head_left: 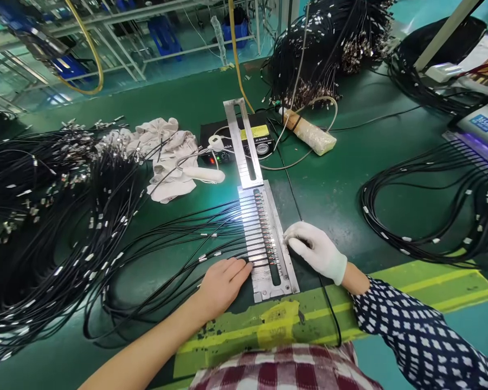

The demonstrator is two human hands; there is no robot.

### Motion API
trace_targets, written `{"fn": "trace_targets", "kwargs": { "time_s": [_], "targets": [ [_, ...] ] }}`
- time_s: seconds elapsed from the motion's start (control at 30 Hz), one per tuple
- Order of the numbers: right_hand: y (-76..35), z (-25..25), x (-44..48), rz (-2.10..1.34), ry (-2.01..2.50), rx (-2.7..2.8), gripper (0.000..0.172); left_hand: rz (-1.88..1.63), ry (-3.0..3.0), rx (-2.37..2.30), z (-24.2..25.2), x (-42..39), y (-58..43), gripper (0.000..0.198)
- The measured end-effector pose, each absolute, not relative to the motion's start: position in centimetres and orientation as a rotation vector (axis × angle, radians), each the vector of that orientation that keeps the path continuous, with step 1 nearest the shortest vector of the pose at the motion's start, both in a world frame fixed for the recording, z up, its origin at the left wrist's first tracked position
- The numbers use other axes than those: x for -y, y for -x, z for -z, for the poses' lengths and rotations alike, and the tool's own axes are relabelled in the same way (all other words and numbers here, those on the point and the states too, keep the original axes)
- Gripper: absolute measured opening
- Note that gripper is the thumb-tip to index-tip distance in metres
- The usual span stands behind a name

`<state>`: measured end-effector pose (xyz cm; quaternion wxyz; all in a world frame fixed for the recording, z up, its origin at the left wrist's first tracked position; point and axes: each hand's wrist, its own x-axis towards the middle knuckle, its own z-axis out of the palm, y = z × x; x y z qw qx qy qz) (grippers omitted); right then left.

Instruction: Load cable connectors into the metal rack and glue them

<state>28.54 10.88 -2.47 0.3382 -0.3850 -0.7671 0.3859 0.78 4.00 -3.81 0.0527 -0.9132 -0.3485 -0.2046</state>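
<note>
A metal slotted fixture (264, 287) lies in front of me, with several black cables (228, 218) laid side by side across it. Their small metal ends line up along its long slot. My left hand (223, 284), bare, is closed at the fixture's left edge, fingertips on the lowest cable. In a white glove, my right hand (315, 250) curls thumb and fingers together against the right edge; whatever is between the fingertips is hidden. The fixture's framed metal lid (250, 143) is swung back, away from me.
Behind the lid stands a black control box (261, 135) with a gauge. Left of it are a crumpled cloth (173, 181) and a white handpiece (205, 174). Bundled black cables (97, 216) cover the left; more coils (374, 216) lie right. A wrapped tube (309, 132) lies farther back.
</note>
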Motion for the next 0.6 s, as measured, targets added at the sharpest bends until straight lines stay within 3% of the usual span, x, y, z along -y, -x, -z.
{"fn": "trace_targets", "kwargs": {
  "time_s": [0.17, 0.47, 0.6],
  "targets": [
    [-28.6, 2.5, -10.9, -1.018, 1.022, 1.999, 0.027, 0.696, 2.813, 1.159, 3.7, -3.9, -0.6, 0.026],
    [-29.1, 3.3, -11.4, -0.996, 1.069, 2.062, 0.03, 0.39, 2.81, 1.46, 3.5, -0.7, -1.6, 0.041],
    [-29.7, 4.4, -11.5, -0.945, 1.128, 2.083, 0.033, 0.592, 2.825, 1.783, 1.7, -2.3, 0.5, 0.037]
  ]
}}
